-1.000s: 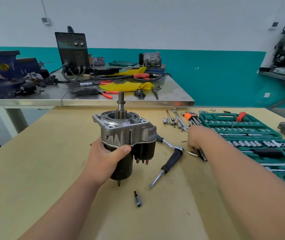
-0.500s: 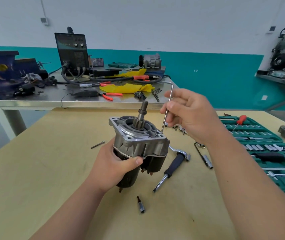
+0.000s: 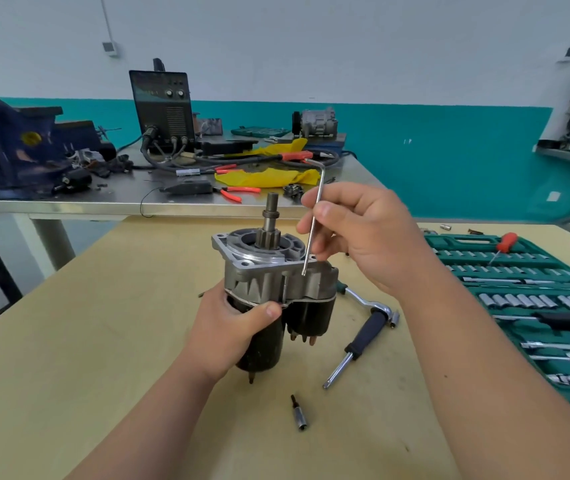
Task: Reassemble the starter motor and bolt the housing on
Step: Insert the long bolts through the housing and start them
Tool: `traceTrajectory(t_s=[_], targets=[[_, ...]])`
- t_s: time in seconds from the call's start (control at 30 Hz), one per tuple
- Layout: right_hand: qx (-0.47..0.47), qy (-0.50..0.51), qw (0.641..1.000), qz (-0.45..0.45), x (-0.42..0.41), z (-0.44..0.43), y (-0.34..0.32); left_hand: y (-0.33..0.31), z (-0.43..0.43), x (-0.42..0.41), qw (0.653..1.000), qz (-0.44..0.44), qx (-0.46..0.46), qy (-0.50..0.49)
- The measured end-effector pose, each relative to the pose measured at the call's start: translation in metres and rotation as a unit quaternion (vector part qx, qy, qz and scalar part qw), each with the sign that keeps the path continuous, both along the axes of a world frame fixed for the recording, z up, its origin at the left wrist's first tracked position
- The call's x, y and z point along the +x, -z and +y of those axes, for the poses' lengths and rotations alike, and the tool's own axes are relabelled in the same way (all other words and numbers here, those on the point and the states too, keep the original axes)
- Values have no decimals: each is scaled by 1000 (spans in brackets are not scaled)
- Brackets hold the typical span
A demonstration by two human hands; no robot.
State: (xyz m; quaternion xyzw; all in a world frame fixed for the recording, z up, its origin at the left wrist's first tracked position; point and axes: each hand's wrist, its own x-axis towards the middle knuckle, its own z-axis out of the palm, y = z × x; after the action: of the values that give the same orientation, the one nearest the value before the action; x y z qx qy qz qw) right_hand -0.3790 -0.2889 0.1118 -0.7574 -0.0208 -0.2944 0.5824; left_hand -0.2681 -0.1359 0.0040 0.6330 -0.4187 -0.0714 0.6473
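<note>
L-shaped hex key (ribbed starter motor)

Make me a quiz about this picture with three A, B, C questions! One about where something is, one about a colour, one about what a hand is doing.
1. Where does the small loose socket lie?
A. On the steel bench behind
B. On the wooden table, nearer the person than the starter motor
C. In a hand

2. What colour is the handle of the screwdriver on the tool case?
A. Blue
B. Red
C. Yellow

3. What is the right hand doing?
A. Pinching a hex key above the starter motor
B. Lying flat, empty
C. Gripping the ratchet

Answers: 1 B, it lies alone on the wood in front of the motor. 2 B, the handle is bright red. 3 A, fingers and thumb pinch the key, tip pointing down.
</note>
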Motion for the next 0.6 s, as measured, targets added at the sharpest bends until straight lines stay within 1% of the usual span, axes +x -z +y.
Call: traceTrajectory(t_s=[0.07, 0.1, 0.13, 0.17, 0.2, 0.23, 0.27, 0.3, 0.33, 0.4, 0.43, 0.47, 0.53, 0.6], targets=[[23, 39, 999, -21, 0, -8, -2, 0, 1, 1, 1000, 8, -4, -2], [32, 94, 995, -31, -3, -20, -2, 0, 1, 1, 1000, 14, -6, -5], [19, 176, 984, -28, -9, -36, -2, 0, 1, 2, 1000, 20, -8, -10], [-23, 267, 963, 3, -15, -54, 2, 0, 1, 3, 999, 25, -11, -16], [-73, 332, 938, 65, -21, -72, 10, 1, 2, 3, 999, 29, -16, -21], [-110, 357, 916, 145, -24, -87, 22, 1, 2, 4, 999, 31, -20, -24], [-121, 350, 903, 217, -24, -98, 38, 1, 2, 4, 999, 32, -23, -27], [-116, 331, 897, 269, -21, -105, 53, 0, 1, 3, 999, 33, -26, -28], [-105, 317, 896, 293, -17, -111, 66, -1, 1, 3, 999, 35, -29, -27], [-108, 334, 891, 288, -9, -119, 84, -2, 0, 3, 998, 39, -31, -26], [-136, 353, 880, 287, -6, -125, 89, -2, 0, 4, 998, 42, -31, -27], [-181, 368, 861, 301, -5, -130, 93, 0, 0, 5, 998, 47, -34, -28], [-265, 385, 807, 361, -8, -137, 103, 2, 1, 6, 997, 52, -42, -33], [-304, 399, 746, 438, -11, -141, 110, 4, 1, 7, 997, 50, -43, -39]])
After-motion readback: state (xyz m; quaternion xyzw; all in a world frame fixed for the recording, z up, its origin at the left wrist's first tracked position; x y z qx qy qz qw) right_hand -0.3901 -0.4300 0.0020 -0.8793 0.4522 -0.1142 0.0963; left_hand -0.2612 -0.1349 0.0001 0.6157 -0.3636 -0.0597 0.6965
